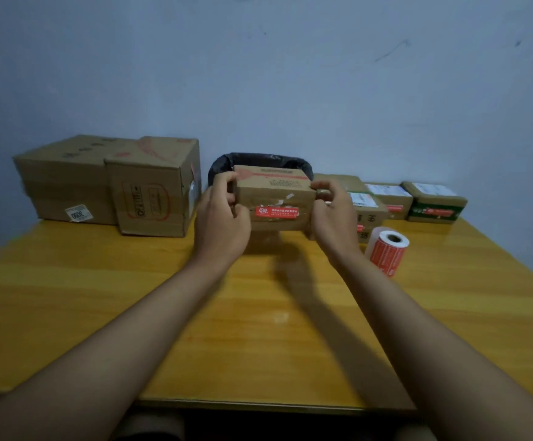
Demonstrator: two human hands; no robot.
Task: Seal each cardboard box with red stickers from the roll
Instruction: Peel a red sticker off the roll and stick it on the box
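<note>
The desk holds big boxes far left. I hold a small box up at the middle; my left grip and right grip clamp its ends. The roll stands near right. A red sticker is on my box.

Seven boxes, one sticker roll
</note>
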